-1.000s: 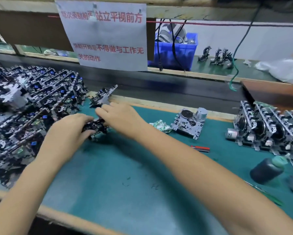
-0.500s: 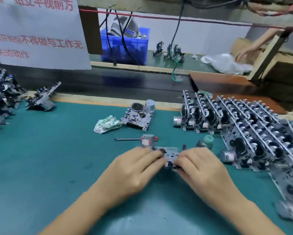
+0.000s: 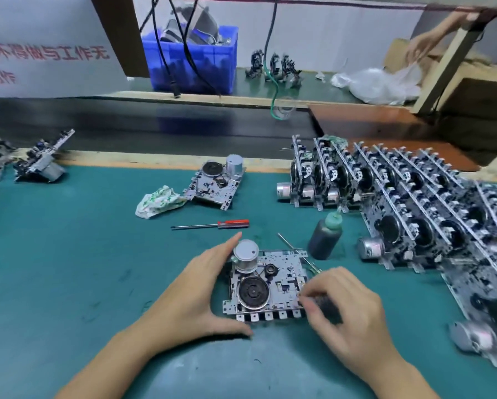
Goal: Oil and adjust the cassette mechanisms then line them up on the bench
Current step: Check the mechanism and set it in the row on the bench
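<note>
Between the two hands, flat on the green mat (image 3: 68, 269), lies a mechanism (image 3: 266, 285), motor can and black flywheel facing up. The left hand (image 3: 201, 295) brackets its left side: fingers straight and together along the edge by the motor, thumb stretched out under the near edge, so the span between thumb and fingers is wide. The right hand (image 3: 345, 309) is at the right edge, its fingers curled close together with the tips at the plate's rim; blur hides whether they pinch the mechanism or something small, so I cannot tell.

Just beyond the right fingertips a thin green-handled tool (image 3: 299, 253) lies slanted, partly under the mechanism's far corner. Past that stands a dark bottle (image 3: 326, 236) with a green cap. Beyond the left fingertips lies a red screwdriver (image 3: 212, 225), and farther on a crumpled rag (image 3: 158, 200) touching a second mechanism (image 3: 215, 184) lying flat. To the right of the right hand, rows (image 3: 414, 203) of mechanisms stand on edge, leaning against one another. Far left of the left hand, more units (image 3: 40, 159) are heaped. A blue bin (image 3: 192, 61) sits on the far bench.
</note>
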`<state>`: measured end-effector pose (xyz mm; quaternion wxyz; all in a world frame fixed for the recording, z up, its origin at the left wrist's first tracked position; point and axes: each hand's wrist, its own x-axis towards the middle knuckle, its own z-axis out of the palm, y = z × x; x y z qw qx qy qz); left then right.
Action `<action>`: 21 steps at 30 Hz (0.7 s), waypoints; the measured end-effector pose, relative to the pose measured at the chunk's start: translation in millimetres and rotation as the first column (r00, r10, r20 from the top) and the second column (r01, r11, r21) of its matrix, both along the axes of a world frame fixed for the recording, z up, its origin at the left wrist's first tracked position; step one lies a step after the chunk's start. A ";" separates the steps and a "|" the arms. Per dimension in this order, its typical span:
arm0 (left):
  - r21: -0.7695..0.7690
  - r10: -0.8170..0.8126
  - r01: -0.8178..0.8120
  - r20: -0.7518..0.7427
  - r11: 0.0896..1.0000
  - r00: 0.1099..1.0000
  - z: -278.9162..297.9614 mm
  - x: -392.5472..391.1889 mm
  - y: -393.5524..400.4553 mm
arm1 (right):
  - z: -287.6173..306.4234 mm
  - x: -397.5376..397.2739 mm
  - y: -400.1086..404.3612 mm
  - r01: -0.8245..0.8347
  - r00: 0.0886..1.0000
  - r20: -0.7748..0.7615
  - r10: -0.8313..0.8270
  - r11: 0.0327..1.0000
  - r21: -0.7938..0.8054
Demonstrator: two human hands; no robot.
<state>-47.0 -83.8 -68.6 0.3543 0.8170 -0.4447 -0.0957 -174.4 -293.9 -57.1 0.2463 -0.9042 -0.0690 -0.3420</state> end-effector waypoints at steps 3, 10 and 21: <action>-0.012 0.025 -0.025 -0.052 1.000 0.998 0.9 -0.3 -0.4 | -2.1 -0.3 -2.2 0.058 0.998 -0.004 -0.058 0.996 0.069; -0.019 0.043 -0.048 -0.209 0.999 0.977 0.1 1.5 0.0 | -2.6 0.9 -4.1 0.133 0.991 -0.015 -0.132 0.976 0.171; -0.038 0.032 -0.041 -0.216 0.998 0.976 1.6 0.0 -1.1 | -5.1 1.8 -4.9 0.158 0.985 -0.097 -0.140 0.965 0.209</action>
